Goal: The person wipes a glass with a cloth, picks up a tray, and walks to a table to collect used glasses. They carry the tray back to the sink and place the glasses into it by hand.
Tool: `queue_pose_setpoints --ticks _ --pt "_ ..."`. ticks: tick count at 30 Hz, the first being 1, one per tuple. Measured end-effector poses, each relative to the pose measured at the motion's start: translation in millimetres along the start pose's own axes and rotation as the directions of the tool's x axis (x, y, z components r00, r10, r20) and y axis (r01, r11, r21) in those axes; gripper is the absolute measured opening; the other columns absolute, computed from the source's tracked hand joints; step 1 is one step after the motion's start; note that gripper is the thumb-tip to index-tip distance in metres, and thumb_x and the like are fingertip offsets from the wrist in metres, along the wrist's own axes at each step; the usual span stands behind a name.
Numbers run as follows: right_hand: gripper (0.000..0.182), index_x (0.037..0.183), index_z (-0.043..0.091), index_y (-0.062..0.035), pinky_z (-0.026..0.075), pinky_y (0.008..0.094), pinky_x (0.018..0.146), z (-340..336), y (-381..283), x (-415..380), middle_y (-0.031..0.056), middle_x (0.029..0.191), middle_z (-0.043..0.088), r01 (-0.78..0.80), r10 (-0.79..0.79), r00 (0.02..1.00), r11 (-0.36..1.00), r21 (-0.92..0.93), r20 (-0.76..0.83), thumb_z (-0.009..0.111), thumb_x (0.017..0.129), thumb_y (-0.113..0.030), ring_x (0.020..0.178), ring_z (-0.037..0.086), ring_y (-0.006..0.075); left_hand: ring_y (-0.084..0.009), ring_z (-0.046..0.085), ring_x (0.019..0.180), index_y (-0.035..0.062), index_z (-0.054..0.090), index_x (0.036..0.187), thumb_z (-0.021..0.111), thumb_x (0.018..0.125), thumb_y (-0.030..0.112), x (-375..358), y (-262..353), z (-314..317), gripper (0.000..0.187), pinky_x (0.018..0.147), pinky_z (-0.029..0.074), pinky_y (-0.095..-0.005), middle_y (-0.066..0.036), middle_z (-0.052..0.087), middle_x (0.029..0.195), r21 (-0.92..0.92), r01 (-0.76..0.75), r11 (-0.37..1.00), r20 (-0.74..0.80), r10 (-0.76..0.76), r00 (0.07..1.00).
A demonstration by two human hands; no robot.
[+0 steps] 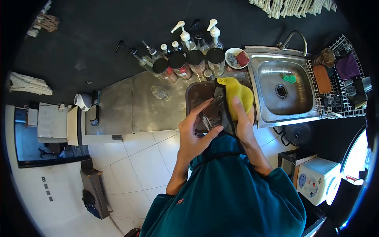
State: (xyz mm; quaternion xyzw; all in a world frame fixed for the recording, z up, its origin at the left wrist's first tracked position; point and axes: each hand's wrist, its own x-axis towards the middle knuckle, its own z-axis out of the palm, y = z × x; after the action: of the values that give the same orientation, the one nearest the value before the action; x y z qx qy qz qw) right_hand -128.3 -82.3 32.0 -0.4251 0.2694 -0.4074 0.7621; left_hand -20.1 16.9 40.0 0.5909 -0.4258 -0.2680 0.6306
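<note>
My left hand [194, 135] curves its fingers and thumb around a clear, see-through vessel [211, 119], which looks like a glass; its exact shape is hard to make out. In my right hand [244, 123] is a yellow and grey cloth [240, 93] with a dark edge, pressed against the right side of the vessel. The cloth's grey face is turned toward the vessel and partly covers it. Both hands are over a brown tray [192, 91] at the counter's front edge. Left of the tray, a small clear glass [159, 93] lies on the steel counter [147, 111].
Behind the tray are several black-lidded jars [196, 63] and pump bottles [185, 37]. A white bowl [230, 65] holds scrubbers. To the right, a steel sink [268, 106] contains a green sponge [289, 78]. A wire rack [349, 106] with cups and cloths stands beyond it.
</note>
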Motion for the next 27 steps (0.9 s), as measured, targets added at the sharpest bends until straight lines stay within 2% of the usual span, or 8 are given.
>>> queue_pose_setpoints --ticks 3,7,15,18,23,25,26,27 --pt "0.043 0.128 0.046 -0.0004 0.040 0.0252 0.088 -17 -8 4 0.0021 0.112 0.055 -0.137 0.170 0.909 0.984 -0.113 0.380 0.058 0.093 -0.022 0.103 0.049 0.0093 -0.0278 0.057 0.114 -0.0008 0.054 0.121 0.079 0.067 0.006 5 6 -15 0.060 0.096 0.045 -0.0362 -0.018 0.058 0.123 0.220 -0.191 0.957 0.065 0.181 0.981" --pt "0.048 0.132 0.041 -0.0014 0.040 0.0266 0.090 -23 -17 0 0.0020 0.115 0.053 -0.231 0.306 0.819 0.950 -0.210 0.486 0.060 0.092 -0.019 0.106 0.047 0.0100 -0.0303 0.055 0.117 0.0038 0.055 0.122 0.081 0.063 0.007 5 10 -27 0.065 0.098 0.043 -0.0381 -0.017 0.056 0.126 0.315 -0.249 0.916 0.248 0.174 0.953" --pt "0.030 0.111 0.056 -0.0007 0.046 0.0256 0.076 -5 4 2 0.0023 0.097 0.060 0.038 -0.009 0.975 0.991 -0.128 0.223 0.062 0.091 -0.022 0.087 0.055 0.0096 -0.0209 0.055 0.113 -0.0034 0.044 0.130 0.078 0.072 0.005 -1 -33 -3 0.068 0.095 0.046 -0.0328 -0.016 0.050 0.131 -0.215 -0.045 0.976 0.060 0.059 0.996" --pt "0.032 0.111 0.057 -0.0022 0.050 0.0280 0.075 -12 9 17 0.0060 0.099 0.063 -0.007 0.048 0.987 0.966 0.258 -0.150 0.055 0.094 -0.029 0.084 0.062 0.0136 -0.0236 0.055 0.112 -0.0034 0.039 0.133 0.075 0.074 0.004 -2 -38 2 0.069 0.095 0.046 -0.0351 -0.018 0.051 0.128 -0.354 -0.019 0.935 0.002 0.021 1.000" --pt "0.036 0.114 0.057 -0.0034 0.052 0.0313 0.075 -34 -29 20 0.0094 0.100 0.065 -0.075 0.079 0.997 0.865 0.495 0.013 0.049 0.096 -0.034 0.085 0.064 0.0176 -0.0258 0.057 0.109 -0.0056 0.037 0.132 0.074 0.079 0.018 -3 -49 -11 0.069 0.095 0.046 -0.0374 -0.020 0.053 0.125 -0.460 -0.004 0.888 -0.091 -0.043 0.995" --pt "0.035 0.111 0.058 -0.0028 0.048 0.0280 0.073 -32 -32 12 0.0074 0.095 0.063 -0.059 0.067 0.997 0.976 -0.211 0.030 0.050 0.095 -0.033 0.081 0.060 0.0138 -0.0262 0.057 0.109 -0.0054 0.038 0.132 0.074 0.078 0.016 -4 -42 -8 0.068 0.094 0.047 -0.0378 -0.019 0.054 0.122 -0.512 -0.002 0.859 -0.095 -0.054 0.994" --pt "0.035 0.106 0.057 -0.0008 0.044 0.0272 0.069 -36 -36 10 0.0053 0.089 0.059 -0.139 0.274 0.946 0.825 -0.547 0.175 0.053 0.094 -0.034 0.078 0.053 0.0126 -0.0252 0.057 0.109 -0.0053 0.038 0.132 0.074 0.078 0.015 -5 -39 -7 0.068 0.094 0.046 -0.0366 -0.018 0.055 0.122 -0.487 0.040 0.873 -0.046 -0.071 0.996" --pt "0.039 0.103 0.055 0.0013 0.042 0.0284 0.067 -19 -37 0 0.0056 0.085 0.056 0.176 0.025 0.940 0.819 -0.546 0.341 0.056 0.091 -0.036 0.076 0.050 0.0141 -0.0242 0.057 0.109 -0.0052 0.039 0.132 0.075 0.078 0.014 -4 -36 -5 0.067 0.094 0.046 -0.0355 -0.017 0.055 0.121 -0.461 0.078 0.884 0.004 -0.086 0.996"
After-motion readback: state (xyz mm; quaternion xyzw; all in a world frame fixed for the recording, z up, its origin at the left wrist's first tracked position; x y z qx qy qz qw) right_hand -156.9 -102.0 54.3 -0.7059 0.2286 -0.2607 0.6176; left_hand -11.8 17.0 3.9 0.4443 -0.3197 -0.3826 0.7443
